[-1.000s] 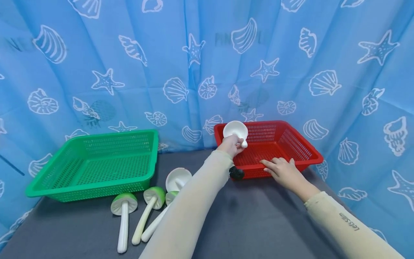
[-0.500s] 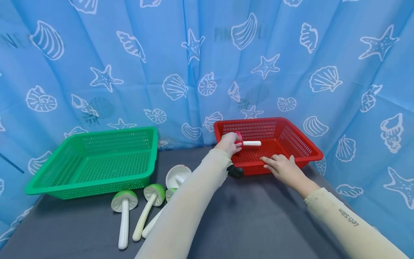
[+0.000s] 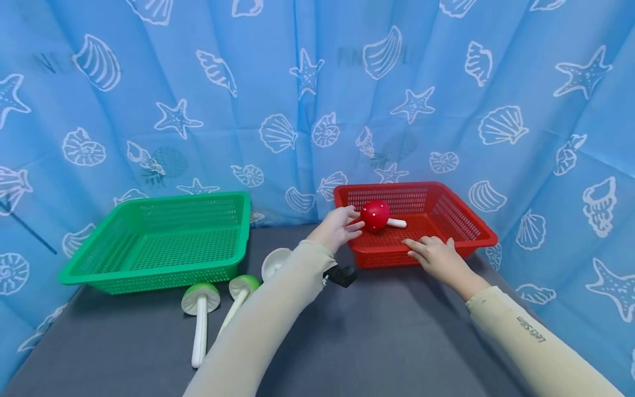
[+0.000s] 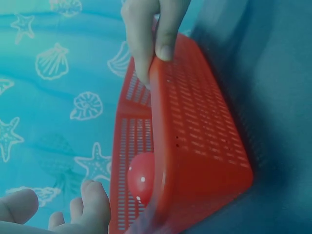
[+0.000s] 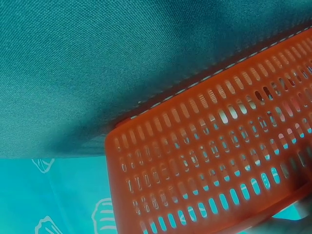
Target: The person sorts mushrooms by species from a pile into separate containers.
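The red basket [image 3: 471, 214] has room right of the mushroom [image 3: 375, 215], but walls [image 3: 387, 259] all round.

A red basket [image 5: 209, 165] fills the lower right, slotted side facing the camera; teal-tinted cloth [image 5: 73, 73] stretches above it, shell-printed curtain [image 5: 68, 190] shows lower left, the right hand [image 5: 280, 225] dim at the rim

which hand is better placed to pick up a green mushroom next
Probably the left hand: it holds nothing and is nearer the green-capped mushrooms. The right hand is farther away from them and grips the rim of the red basket.
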`<control>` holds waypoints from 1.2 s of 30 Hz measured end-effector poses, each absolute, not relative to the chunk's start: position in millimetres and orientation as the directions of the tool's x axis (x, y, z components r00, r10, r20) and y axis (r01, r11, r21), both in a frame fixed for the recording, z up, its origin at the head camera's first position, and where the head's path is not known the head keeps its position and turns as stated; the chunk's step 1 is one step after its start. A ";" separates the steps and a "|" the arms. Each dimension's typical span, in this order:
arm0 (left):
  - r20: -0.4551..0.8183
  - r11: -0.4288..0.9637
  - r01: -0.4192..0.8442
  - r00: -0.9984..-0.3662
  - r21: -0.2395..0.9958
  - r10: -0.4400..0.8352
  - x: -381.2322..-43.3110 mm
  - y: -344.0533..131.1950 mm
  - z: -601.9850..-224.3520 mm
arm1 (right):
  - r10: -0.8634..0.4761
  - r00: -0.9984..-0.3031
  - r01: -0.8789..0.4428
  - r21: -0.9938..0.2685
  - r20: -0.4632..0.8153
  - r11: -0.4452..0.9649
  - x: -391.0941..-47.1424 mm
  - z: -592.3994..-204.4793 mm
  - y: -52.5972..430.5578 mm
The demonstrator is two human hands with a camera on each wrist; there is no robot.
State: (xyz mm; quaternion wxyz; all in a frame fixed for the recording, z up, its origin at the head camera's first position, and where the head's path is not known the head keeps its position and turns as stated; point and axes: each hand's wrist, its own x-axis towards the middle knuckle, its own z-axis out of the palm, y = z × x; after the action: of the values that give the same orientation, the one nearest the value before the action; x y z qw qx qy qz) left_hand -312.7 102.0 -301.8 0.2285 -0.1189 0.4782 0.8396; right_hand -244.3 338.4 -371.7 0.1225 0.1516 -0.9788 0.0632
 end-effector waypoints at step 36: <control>-0.319 -0.296 -0.368 -0.926 0.881 0.201 -240.8 -24.6 -343.4 | -0.274 -0.931 -0.298 -0.072 0.240 0.952 -248.1 -372.1 337.0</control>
State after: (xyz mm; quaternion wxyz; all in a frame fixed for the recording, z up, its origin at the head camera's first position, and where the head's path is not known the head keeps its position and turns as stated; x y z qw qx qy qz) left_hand -240.8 -24.6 -343.4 0.1773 -0.0740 0.5660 0.8017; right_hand -248.1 337.0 -372.1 0.1144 0.1457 -0.9812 0.0538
